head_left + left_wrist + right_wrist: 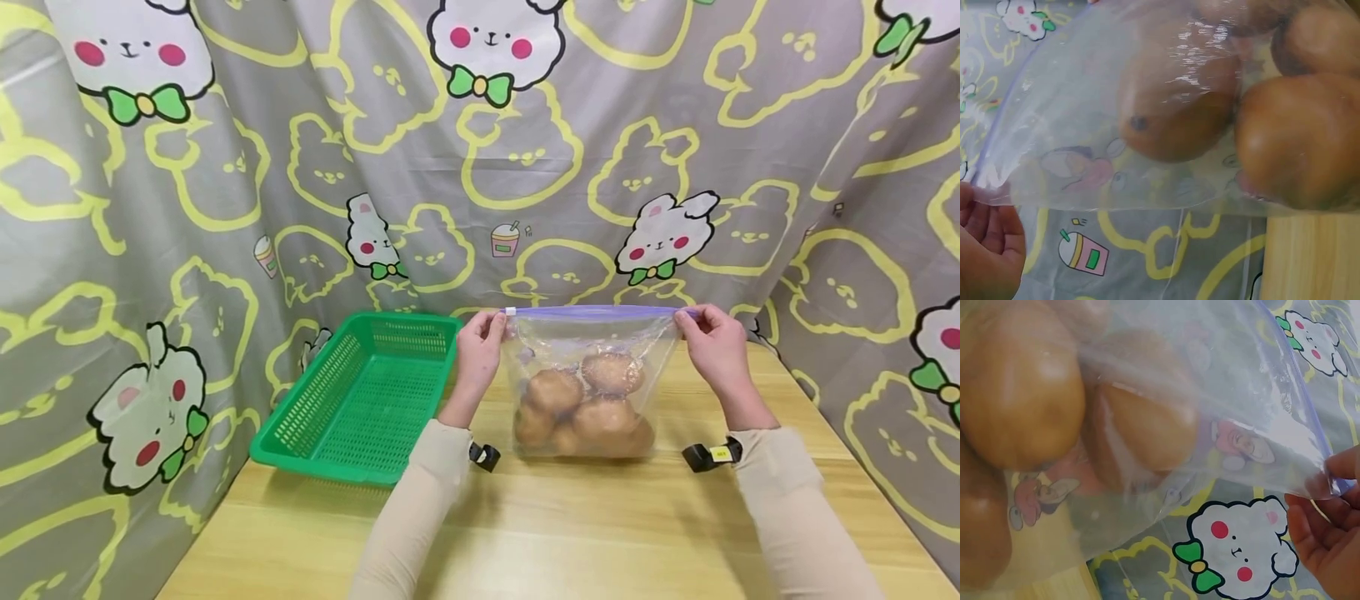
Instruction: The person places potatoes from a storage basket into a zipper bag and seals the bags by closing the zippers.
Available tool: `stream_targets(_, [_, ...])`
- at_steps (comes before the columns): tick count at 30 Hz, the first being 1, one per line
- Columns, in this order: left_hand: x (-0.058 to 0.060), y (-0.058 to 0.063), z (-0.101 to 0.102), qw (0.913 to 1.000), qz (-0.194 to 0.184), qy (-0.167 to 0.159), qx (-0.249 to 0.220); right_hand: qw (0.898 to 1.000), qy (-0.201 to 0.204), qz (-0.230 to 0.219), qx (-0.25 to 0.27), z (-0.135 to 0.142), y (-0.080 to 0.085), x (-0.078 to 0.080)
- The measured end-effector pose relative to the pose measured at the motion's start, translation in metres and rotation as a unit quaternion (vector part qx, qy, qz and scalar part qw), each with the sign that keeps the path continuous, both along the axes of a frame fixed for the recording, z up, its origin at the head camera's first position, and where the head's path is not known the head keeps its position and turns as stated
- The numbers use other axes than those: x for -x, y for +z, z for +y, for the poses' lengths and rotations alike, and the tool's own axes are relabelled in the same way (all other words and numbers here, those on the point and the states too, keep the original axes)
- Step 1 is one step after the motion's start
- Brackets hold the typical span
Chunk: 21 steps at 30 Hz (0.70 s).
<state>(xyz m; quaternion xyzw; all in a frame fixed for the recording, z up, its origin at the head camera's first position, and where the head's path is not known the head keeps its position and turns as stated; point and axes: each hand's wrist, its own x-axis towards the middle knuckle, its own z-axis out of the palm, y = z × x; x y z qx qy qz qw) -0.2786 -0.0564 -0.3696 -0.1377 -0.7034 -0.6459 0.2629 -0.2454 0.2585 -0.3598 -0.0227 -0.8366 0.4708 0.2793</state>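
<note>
Between both hands hangs a clear zip bag (525, 350) with a purple top strip and a white slider at its left end. Several round brown things like potatoes or bread rolls (607, 421) fill its lower part, seen blurred through the plastic in both wrist views. My left hand (480, 346) pinches the bag's upper left corner beside the slider. At the upper right corner, my right hand (716, 346) pinches the strip between thumb and fingers. The strip is stretched straight between them, and the bag stands upright over the table.
A green plastic basket (420, 319) with slotted walls stands at the left of the wooden table (570, 533), close to the left forearm. A grey curtain (420, 167) with cartoon bears and rabbits surrounds the table at the back and sides.
</note>
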Motion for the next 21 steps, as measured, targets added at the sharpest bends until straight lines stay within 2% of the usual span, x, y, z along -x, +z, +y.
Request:
stream_targets(5, [0.002, 0.003, 0.006, 0.9999, -0.007, -0.007, -0.01, 1.0, -0.006, -0.005, -0.03, -0.005, 0.006, 0.002])
stream_targets(11, [0.0, 0.006, 0.013, 0.9996, -0.004, -0.023, -0.015, 0.991, 0.01, 0.082, -0.104, -0.028, 0.013, 0.002])
stream_targets(16, [-0.017, 0.024, 0.018, 0.9998, 0.007, -0.017, 0.004, 0.975, 0.06, 0.154, -0.149, -0.055, 0.018, 0.004])
stream_targets(19, [-0.027, 0.034, 0.02, 0.9997, 0.017, -0.01, 0.011, 0.966, 0.097, 0.163, -0.178, -0.072, 0.022, 0.006])
stream_targets(21, [-0.028, 0.035, 0.021, 0.9997, 0.02, -0.006, 0.013, 0.961, 0.115, 0.158, -0.193, -0.084, 0.026, 0.007])
